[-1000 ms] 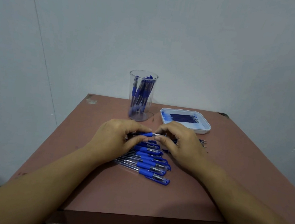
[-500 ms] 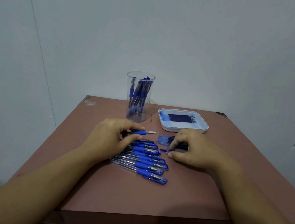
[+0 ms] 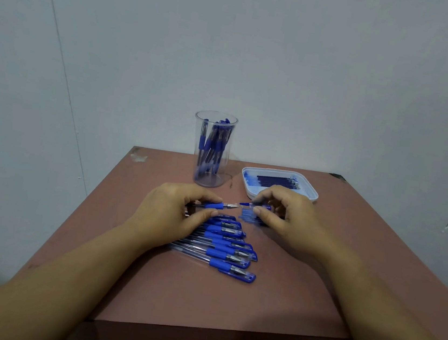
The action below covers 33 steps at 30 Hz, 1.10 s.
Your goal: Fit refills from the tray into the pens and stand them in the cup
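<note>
My left hand (image 3: 175,214) grips a pen (image 3: 217,205) by its blue grip, with the bare metal tip pointing right. My right hand (image 3: 287,220) pinches a blue pen cap (image 3: 255,206) just right of that tip, a small gap between them. More loose caps (image 3: 250,218) lie under my right fingers. Several capped blue pens (image 3: 224,246) lie in a row on the table below my hands. The clear cup (image 3: 212,148) behind holds several pens upright. The white tray (image 3: 309,190) at the back right holds several dark refills (image 3: 276,181).
The brown table (image 3: 201,302) ends at its front edge near the bottom of the view. A pale wall stands close behind the cup and tray. A chipped patch marks the table's back left corner (image 3: 138,156).
My right hand left the pen tip, dropped onto the loose caps, then rose with one cap pinched beside the tip. My left hand kept the pen steady.
</note>
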Each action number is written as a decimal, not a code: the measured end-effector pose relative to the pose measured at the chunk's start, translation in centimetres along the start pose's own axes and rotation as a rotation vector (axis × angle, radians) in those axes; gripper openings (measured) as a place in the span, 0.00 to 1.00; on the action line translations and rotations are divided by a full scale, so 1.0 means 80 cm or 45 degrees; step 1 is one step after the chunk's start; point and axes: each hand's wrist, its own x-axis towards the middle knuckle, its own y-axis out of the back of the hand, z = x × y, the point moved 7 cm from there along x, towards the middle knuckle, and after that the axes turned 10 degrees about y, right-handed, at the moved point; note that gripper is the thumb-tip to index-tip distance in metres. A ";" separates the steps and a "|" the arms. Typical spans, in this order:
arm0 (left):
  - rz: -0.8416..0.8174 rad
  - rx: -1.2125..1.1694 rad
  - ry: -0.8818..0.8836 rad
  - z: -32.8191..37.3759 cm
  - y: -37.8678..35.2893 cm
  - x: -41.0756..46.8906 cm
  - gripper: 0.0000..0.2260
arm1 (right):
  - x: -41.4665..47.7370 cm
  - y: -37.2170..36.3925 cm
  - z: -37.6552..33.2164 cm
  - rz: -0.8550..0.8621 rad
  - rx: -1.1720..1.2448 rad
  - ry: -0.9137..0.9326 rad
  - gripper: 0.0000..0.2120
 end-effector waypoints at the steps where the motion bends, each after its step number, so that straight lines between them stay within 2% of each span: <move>1: -0.005 0.004 -0.002 0.001 0.000 0.000 0.15 | 0.001 0.000 -0.005 0.018 0.014 0.019 0.11; 10: -0.015 0.000 -0.039 0.009 -0.005 0.000 0.14 | 0.002 -0.022 -0.020 0.039 0.187 0.026 0.06; 17: 0.039 -0.015 -0.093 0.016 -0.007 -0.004 0.13 | 0.002 -0.026 -0.022 0.157 0.342 -0.019 0.10; 21: 0.044 -0.041 -0.083 0.017 -0.006 -0.006 0.13 | 0.002 -0.028 -0.024 0.153 0.347 -0.011 0.10; 27: 0.029 -0.118 -0.043 0.022 -0.005 -0.004 0.11 | 0.003 -0.028 -0.026 0.158 0.380 -0.013 0.05; 30: 0.079 -0.207 0.003 0.028 -0.004 0.002 0.10 | 0.008 -0.023 -0.029 0.273 0.604 -0.067 0.03; 33: 0.100 -0.188 0.014 0.026 0.002 0.011 0.15 | 0.018 -0.017 -0.020 0.390 0.846 -0.203 0.06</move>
